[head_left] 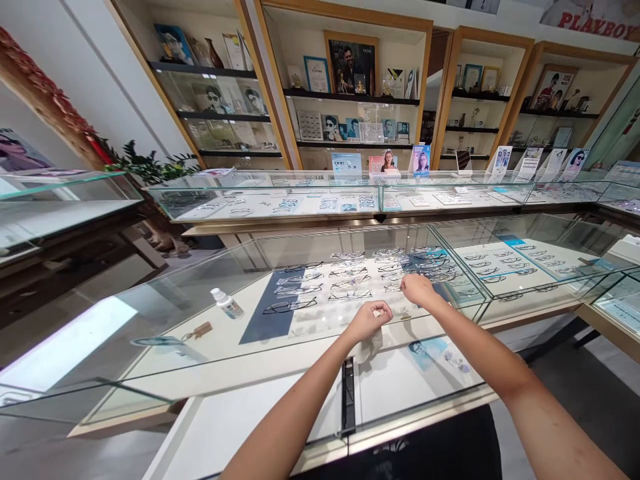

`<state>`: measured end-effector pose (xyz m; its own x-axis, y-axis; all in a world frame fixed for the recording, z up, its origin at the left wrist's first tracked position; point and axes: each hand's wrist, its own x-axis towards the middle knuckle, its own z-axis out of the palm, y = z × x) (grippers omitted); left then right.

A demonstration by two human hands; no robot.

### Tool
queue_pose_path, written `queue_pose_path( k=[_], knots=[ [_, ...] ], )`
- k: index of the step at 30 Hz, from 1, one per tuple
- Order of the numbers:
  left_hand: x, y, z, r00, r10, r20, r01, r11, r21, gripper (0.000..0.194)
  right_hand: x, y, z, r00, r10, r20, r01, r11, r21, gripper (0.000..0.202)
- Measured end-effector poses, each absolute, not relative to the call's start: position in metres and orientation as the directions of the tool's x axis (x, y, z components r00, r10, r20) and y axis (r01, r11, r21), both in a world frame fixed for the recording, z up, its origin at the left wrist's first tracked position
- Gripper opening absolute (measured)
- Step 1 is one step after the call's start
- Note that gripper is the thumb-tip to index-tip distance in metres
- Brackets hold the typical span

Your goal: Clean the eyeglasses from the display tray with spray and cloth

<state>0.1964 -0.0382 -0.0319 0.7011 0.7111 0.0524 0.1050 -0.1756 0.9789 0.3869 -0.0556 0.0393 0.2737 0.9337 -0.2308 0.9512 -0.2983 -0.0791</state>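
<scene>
Rows of eyeglasses (350, 282) lie on white and dark blue mats inside a glass display case (240, 267). My left hand (371, 320) is curled around a pale cloth (370, 348), which hangs below the fingers over the case's near side. Farther forward and to the right, my right hand (417, 291) has its fingers pinched together beside the right-hand rows of glasses; whatever it may hold is too small to make out. A white spray bottle (227, 304) lies tilted to the left of the dark blue mat (273, 319), near a small brown object (203, 329).
A second glass counter (310, 200) with more eyewear runs behind, with upright cards on top. Wooden shelves (350, 97) line the wall. A white drawer (250, 427) sits open below my left arm. A black rounded seat (425, 443) is at the bottom.
</scene>
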Motion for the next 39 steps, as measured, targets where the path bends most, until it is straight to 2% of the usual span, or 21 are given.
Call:
queue_pose_path(
  k=[5, 10, 13, 22, 30, 35, 39],
  knots=[
    [0.2, -0.036, -0.033, 0.687, 0.724, 0.06, 0.104, -0.18, 0.978, 0.014, 0.381, -0.065, 0.03, 0.313, 0.936, -0.162, 0.939, -0.331, -0.099, 0.036],
    [0.201, -0.034, -0.032, 0.661, 0.748, 0.061, 0.103, -0.17, 0.98, 0.013, 0.382, -0.079, 0.025, 0.312, 0.95, -0.011, 0.934, -0.308, -0.179, 0.031],
    [0.202, -0.035, -0.032, 0.643, 0.764, 0.055, 0.093, -0.149, 0.984, 0.015, 0.386, -0.086, 0.024, 0.289, 0.954, 0.083, 0.935, -0.262, -0.24, 0.038],
    [0.198, -0.033, -0.031, 0.571, 0.821, 0.012, 0.04, -0.043, 0.998, 0.025, 0.396, -0.102, 0.024, 0.203, 0.932, 0.3, 0.908, -0.064, -0.415, 0.043],
    [0.192, -0.028, -0.031, 0.511, 0.86, -0.007, -0.04, 0.032, 0.999, 0.04, 0.387, -0.11, 0.022, 0.096, 0.929, 0.358, 0.857, 0.106, -0.504, 0.038],
    [0.19, -0.029, -0.029, 0.534, 0.846, -0.014, -0.04, 0.042, 0.998, 0.048, 0.373, -0.114, 0.013, -0.042, 0.938, 0.344, 0.823, 0.227, -0.52, 0.032],
    [0.188, -0.03, -0.027, 0.554, 0.832, -0.026, -0.044, 0.06, 0.997, 0.053, 0.367, -0.116, 0.009, -0.087, 0.934, 0.346, 0.794, 0.274, -0.542, 0.029]
  ],
)
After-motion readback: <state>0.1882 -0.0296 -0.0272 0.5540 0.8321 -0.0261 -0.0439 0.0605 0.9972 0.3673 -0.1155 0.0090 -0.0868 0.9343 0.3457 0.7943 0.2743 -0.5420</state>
